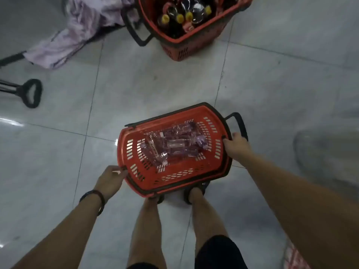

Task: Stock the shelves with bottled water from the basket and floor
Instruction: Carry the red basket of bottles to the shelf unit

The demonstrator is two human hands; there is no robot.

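Red plastic basket (pixel 134 152) with slotted walls and a black rim, open side up and about level. Gripped at two places: near-left corner under the fingers (pixel 122 169) of the left hand (pixel 110 180), far-right end under the fingers (pixel 226 141) of the right hand (pixel 237 147). Black handle (pixel 240 123) sticking out just beyond the right fingers. Between the two sets of fingers, on the basket bottom, a bundle of water bottles (pixel 174 146): small, clear with a purple tint, lying on their sides, close together under shiny transparent film. Exact number not possible to tell.
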